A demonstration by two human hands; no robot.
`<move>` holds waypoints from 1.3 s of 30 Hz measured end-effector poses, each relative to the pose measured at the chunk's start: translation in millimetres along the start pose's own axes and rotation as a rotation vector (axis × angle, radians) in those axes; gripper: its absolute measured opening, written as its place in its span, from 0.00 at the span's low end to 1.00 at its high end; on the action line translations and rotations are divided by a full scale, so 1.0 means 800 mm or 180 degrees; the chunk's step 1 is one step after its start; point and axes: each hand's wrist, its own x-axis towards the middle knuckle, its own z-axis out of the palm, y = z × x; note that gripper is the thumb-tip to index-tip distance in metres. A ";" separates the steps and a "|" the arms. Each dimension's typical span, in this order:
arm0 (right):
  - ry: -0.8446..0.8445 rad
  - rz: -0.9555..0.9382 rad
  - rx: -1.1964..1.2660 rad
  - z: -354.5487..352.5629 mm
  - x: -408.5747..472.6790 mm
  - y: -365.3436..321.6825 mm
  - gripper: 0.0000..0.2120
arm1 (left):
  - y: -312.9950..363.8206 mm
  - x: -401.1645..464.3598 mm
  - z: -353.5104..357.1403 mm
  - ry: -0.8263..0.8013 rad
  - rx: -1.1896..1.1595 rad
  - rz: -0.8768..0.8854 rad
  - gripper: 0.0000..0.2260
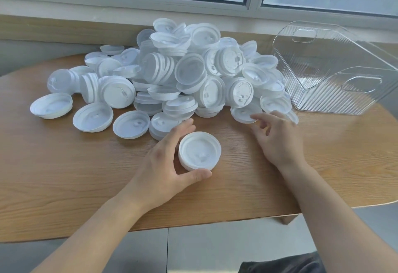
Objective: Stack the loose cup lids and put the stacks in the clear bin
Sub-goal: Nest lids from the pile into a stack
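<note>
A big heap of loose white cup lids (172, 72) covers the back of the wooden table (64, 176). In front of it stands a short stack of lids (199, 151), upside down. My left hand (165, 165) holds this stack, thumb at its near side and fingers curled round its far left side. My right hand (277, 137) hovers at the heap's right front edge with fingers loosely spread, its fingertips just short of a lid (243, 113); it holds nothing. The clear ribbed bin (336, 72) lies tipped at the table's back right, with no lids visible in it.
A window sill and window run behind the table. Single lids (51, 106) lie scattered at the heap's left front. The table's front edge curves close to my arms, and its right end is near the bin.
</note>
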 end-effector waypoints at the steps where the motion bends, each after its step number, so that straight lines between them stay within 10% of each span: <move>1: -0.0014 0.0008 -0.0073 0.001 0.000 0.002 0.08 | 0.000 0.000 0.000 0.0005 -0.0007 0.0003 0.47; 23: -0.0274 -0.0829 0.1434 -0.042 -0.045 -0.064 0.02 | 0.000 0.000 0.000 0.0008 -0.0027 -0.0100 0.51; 39: -0.0847 -0.2137 0.0810 -0.029 -0.063 -0.084 0.06 | -0.005 -0.003 -0.002 0.0174 -0.0071 -0.0059 0.53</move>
